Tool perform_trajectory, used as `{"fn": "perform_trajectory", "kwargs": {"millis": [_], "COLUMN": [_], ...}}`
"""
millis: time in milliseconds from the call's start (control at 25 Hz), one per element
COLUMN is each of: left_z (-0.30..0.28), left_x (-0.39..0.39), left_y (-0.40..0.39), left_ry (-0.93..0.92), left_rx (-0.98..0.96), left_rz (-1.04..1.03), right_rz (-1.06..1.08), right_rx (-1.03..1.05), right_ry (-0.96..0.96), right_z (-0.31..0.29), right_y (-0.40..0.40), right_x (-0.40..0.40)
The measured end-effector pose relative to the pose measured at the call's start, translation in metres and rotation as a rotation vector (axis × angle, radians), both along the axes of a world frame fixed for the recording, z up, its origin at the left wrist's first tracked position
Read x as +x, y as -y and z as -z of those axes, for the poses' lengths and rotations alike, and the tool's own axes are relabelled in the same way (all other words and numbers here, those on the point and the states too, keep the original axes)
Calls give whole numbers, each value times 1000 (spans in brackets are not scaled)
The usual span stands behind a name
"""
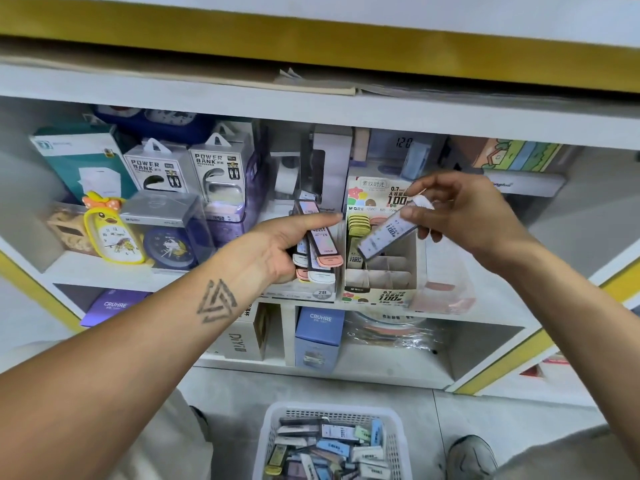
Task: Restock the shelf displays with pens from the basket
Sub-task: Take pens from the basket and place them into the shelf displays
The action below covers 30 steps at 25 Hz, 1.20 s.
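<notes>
At the middle shelf, both hands are busy with slim lead cases.

Her or his left hand (277, 251) grips a fanned bunch of cases (317, 249), fingers curled under, thumb stretched along the top. Just beside it, the right hand (460, 216) pinches one pale blue case (386, 237), tilted over the open display box (379, 271) with its cardboard dividers. Down on the floor, the white basket (332, 410) holds a loose heap of more cases.
</notes>
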<state>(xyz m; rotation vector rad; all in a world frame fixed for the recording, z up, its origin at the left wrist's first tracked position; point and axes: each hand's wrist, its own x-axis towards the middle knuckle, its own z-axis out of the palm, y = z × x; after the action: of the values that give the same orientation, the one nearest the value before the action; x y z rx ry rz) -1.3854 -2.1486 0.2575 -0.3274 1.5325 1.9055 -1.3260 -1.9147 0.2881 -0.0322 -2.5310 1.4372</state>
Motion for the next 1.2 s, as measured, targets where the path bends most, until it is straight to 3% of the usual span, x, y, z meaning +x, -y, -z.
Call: {"fn": "perform_trajectory", "kwargs": {"millis": [120, 320, 640, 1040, 1200], "left_z": [1, 2, 5, 9, 10], "left_x": [1, -5, -9, -14, -13], "left_y": [-1, -1, -2, -3, -5], "left_ry": [31, 38, 24, 4, -2], "left_rx": [47, 47, 136, 199, 195], "left_rz": [22, 25, 76, 32, 43], "right_rz": [16, 104, 35, 103, 48], "right_rx": [11, 465, 532, 738, 814], "right_ry": [-45, -133, -166, -270, -229], "right_z": [1, 9, 15, 14, 21], "right_y": [-7, -14, -4, -13, -11], "right_x": [-1, -7, -10, -11, -14]}}
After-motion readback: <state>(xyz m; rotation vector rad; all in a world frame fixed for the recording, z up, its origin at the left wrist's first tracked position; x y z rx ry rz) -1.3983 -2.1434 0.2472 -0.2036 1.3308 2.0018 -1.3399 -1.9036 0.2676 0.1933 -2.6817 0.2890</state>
